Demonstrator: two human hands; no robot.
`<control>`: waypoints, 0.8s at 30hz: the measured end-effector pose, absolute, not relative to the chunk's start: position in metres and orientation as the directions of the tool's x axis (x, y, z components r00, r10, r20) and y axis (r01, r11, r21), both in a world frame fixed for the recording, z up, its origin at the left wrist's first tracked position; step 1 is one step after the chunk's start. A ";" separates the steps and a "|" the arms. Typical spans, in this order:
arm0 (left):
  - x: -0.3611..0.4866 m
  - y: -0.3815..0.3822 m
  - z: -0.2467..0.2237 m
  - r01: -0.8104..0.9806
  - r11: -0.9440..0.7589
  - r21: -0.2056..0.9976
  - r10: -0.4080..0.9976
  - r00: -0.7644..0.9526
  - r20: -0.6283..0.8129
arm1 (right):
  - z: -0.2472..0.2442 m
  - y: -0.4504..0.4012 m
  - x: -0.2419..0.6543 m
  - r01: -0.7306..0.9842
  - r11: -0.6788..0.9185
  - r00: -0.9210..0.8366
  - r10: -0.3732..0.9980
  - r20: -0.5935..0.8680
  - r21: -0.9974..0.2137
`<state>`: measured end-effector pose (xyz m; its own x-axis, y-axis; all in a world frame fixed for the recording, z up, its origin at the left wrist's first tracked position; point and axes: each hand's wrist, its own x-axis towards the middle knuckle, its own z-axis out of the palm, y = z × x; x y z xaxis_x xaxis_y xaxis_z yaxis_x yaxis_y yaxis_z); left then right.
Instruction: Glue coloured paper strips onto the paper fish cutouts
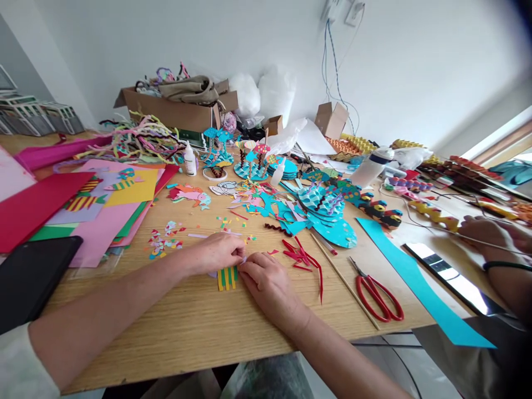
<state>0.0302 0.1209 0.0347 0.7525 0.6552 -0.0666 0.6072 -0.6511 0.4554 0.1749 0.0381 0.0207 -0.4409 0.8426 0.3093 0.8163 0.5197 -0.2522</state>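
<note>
My left hand [221, 252] and my right hand [269, 281] meet at the fingertips over the table. Between and below them is a small paper piece [226, 279] with green and yellow stripes, its upper part hidden by my left hand. My right fingertips are closed at its right edge. A tiny lilac bit of paper [244, 259] shows where the fingers meet. My left fingers are pinched together there, and what they grip is mostly hidden. Coloured paper scraps [165, 239] lie left of my hands; red paper strips [303, 256] lie to the right.
Red-handled scissors [379, 296] and a thin wooden stick [344, 281] lie on the right. Beyond them are a blue paper strip [415, 271] and a co-worker's hands [488, 235]. Coloured sheets [97, 233] and a black tablet [33, 277] lie left. Glue bottles [190, 160] stand behind.
</note>
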 end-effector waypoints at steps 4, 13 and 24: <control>0.030 0.120 0.036 0.607 -0.652 0.454 0.654 0.753 -0.067 | 0.023 0.038 0.175 0.822 0.511 -0.439 0.850 0.292 -0.251; 0.031 0.118 0.040 0.617 -0.653 0.439 0.660 0.748 -0.072 | 0.023 0.037 0.173 0.834 0.514 -0.452 0.845 0.287 -0.200; 0.031 0.117 0.040 0.616 -0.656 0.437 0.660 0.748 -0.063 | 0.023 0.034 0.174 0.835 0.531 -0.478 0.829 0.292 -0.141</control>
<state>0.0309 0.1168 0.0400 0.7484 0.6603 -0.0631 0.6155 -0.6559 0.4370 0.1737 0.0336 0.0232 -0.4779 0.8286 0.2916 0.8354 0.5313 -0.1407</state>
